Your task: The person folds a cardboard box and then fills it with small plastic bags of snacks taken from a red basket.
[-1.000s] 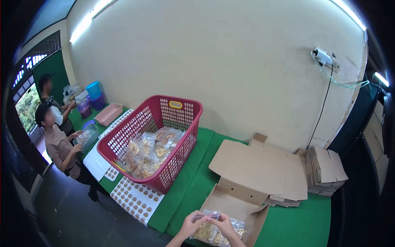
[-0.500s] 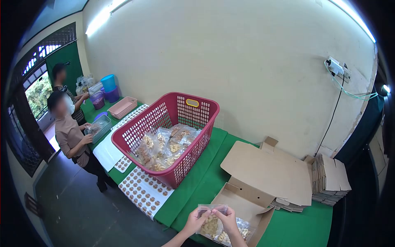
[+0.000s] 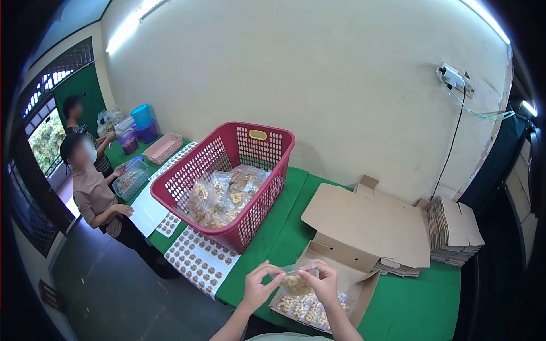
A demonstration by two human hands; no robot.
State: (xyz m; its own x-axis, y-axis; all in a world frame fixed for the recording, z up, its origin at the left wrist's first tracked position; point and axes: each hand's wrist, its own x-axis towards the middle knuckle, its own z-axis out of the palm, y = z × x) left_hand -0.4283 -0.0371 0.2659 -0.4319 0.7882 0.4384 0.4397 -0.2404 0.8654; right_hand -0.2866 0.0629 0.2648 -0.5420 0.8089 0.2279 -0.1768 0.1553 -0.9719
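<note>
Between both hands hangs a small clear plastic pouch [image 3: 297,284] with pale yellowish pieces inside. My left hand [image 3: 260,287] pinches one upper corner of it, and my right hand [image 3: 323,281] pinches the other. Below it lies an open cardboard box [image 3: 355,288], its lid [image 3: 369,224] folded back towards the wall. Inside the box, near the front side, rest several clear packets of cashew nuts [image 3: 310,307]. Farther left on the table stands a dark red plastic basket [image 3: 267,213] holding more packets [image 3: 227,196], some with cashews and some with brown contents.
Sheets of round stickers [image 3: 196,258] lie left of the basket on the green tablecloth [image 3: 273,250]. Folded cartons [image 3: 455,233] are stacked at the right. Two people [image 3: 96,193] stand at the table's far left, near a green basket [image 3: 131,181], a pink basket [image 3: 163,149] and buckets [image 3: 142,116].
Both hands have lifted the pouch up from over the box and spread apart along its top edge. At the far left, the nearer person's hand has lowered to the white sheet.
</note>
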